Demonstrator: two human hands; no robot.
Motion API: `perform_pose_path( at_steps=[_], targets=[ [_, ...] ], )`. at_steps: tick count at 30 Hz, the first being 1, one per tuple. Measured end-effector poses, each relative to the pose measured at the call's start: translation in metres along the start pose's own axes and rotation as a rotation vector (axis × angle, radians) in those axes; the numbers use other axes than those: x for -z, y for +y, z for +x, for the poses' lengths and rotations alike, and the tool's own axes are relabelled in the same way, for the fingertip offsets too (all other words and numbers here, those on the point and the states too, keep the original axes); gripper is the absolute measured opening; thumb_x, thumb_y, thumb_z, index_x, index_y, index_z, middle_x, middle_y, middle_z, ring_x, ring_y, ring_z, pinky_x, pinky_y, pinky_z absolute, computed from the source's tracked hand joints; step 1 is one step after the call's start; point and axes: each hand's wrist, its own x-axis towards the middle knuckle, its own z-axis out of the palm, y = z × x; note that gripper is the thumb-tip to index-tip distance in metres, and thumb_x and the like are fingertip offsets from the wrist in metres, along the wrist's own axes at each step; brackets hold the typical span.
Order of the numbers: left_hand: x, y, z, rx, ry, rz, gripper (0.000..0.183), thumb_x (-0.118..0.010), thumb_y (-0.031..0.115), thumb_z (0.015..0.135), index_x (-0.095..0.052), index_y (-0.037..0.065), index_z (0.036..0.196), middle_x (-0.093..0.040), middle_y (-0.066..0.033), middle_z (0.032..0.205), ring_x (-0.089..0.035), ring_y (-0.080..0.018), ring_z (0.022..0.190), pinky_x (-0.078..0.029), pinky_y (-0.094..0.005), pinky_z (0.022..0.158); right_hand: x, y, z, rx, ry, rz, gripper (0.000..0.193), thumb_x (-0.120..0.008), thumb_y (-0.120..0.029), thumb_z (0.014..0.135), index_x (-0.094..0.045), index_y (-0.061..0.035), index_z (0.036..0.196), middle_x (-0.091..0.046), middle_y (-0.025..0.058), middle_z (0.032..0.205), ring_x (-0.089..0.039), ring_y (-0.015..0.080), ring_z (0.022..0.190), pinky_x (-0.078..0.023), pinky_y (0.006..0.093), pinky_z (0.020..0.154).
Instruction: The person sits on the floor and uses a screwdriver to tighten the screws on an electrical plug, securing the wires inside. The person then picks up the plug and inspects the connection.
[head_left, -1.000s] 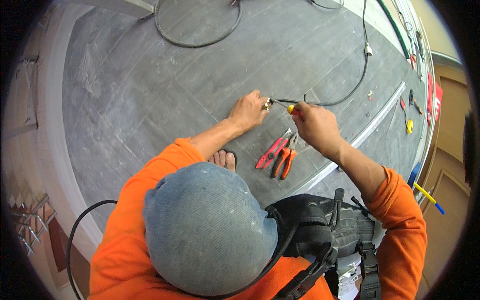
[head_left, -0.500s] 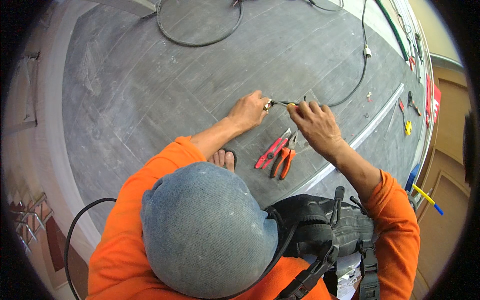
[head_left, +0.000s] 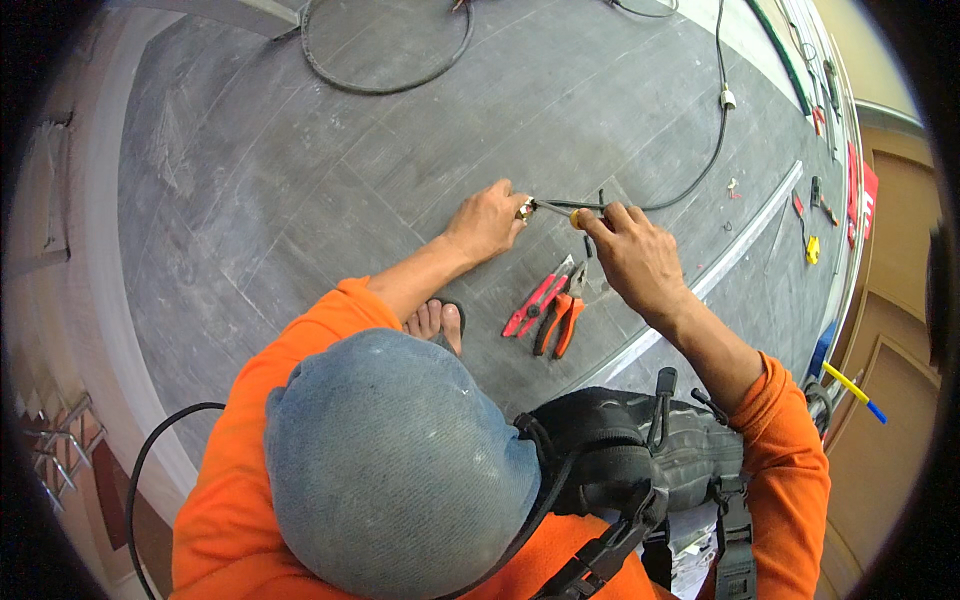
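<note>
My left hand (head_left: 483,222) is closed on a small brass-coloured fitting (head_left: 525,209) at the end of a black cable (head_left: 690,190). Its fingers hide part of the fitting, so its exact kind is unclear. My right hand (head_left: 638,255) grips a screwdriver (head_left: 556,209) by its handle, which shows yellow at the front. The thin metal shaft points left, with its tip at the fitting. On the floor below the hands lie red-handled pliers or cutters (head_left: 533,304) and, beside them, pliers with orange-and-black handles (head_left: 560,322).
A long pale metal strip (head_left: 735,245) crosses the tiled floor (head_left: 300,190) at the right. Past it lie a red-handled tool (head_left: 800,210) and a small yellow thing (head_left: 812,250). A thick cable loop (head_left: 385,90) rests at the far side. My bare foot (head_left: 437,322) is near the left forearm.
The whole view has shifted slightly, so the floor and tools appear a little further left. The screwdriver stays at the fitting, and both hands keep their hold.
</note>
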Motion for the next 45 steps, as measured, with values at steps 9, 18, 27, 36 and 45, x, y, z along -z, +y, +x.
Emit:
perform_pose_path(
  at_steps=[9,18,27,36,45],
  targets=[
    [0.002,0.000,0.000,-0.002,-0.010,0.005,0.037,-0.080,0.018,0.085,-0.071,0.007,0.120,-0.062,-0.0173,0.104,-0.068,-0.0369,0.096,-0.057,-0.0465,0.084,-0.002,-0.003,0.001,-0.034,-0.030,0.032,0.034,-0.059,-0.016,0.094,-0.063,-0.0138,0.127,-0.063,0.0083,0.106,-0.067,0.0263,0.099,-0.060,0.0404,0.076],
    [0.003,0.001,0.000,-0.013,-0.009,0.016,0.037,-0.079,0.017,0.085,-0.071,0.007,0.120,-0.062,-0.0170,0.104,-0.068,-0.0367,0.095,-0.057,-0.0462,0.083,-0.001,-0.003,-0.002,-0.038,-0.022,0.035,0.034,-0.059,-0.015,0.094,-0.062,-0.0141,0.128,-0.063,0.0082,0.106,-0.067,0.0261,0.099,-0.059,0.0405,0.073],
    [-0.002,-0.002,0.000,-0.010,-0.003,0.020,0.036,-0.080,0.017,0.085,-0.071,0.007,0.119,-0.062,-0.0162,0.102,-0.068,-0.0361,0.093,-0.057,-0.0459,0.082,-0.005,-0.005,0.000,-0.020,0.002,0.031,0.034,-0.060,-0.015,0.093,-0.064,-0.0145,0.127,-0.063,0.0082,0.106,-0.068,0.0255,0.099,-0.059,0.0402,0.074],
    [-0.003,-0.002,0.000,-0.010,0.000,0.024,0.036,-0.080,0.018,0.085,-0.071,0.007,0.118,-0.063,-0.0164,0.102,-0.068,-0.0363,0.093,-0.057,-0.0465,0.081,-0.008,-0.004,-0.003,-0.031,0.009,0.032,0.035,-0.061,-0.015,0.092,-0.063,-0.0126,0.127,-0.063,0.0083,0.106,-0.067,0.0260,0.100,-0.059,0.0390,0.076],
    [0.001,-0.001,0.004,-0.021,-0.026,0.026,0.033,-0.079,0.017,0.085,-0.071,0.007,0.116,-0.063,-0.0177,0.104,-0.068,-0.0374,0.094,-0.057,-0.0473,0.082,-0.011,-0.003,-0.001,0.179,0.128,-0.213,0.037,-0.062,-0.019,0.090,-0.062,-0.0080,0.125,-0.061,0.0054,0.108,-0.062,0.0205,0.100,-0.056,0.0324,0.074]
  ],
)
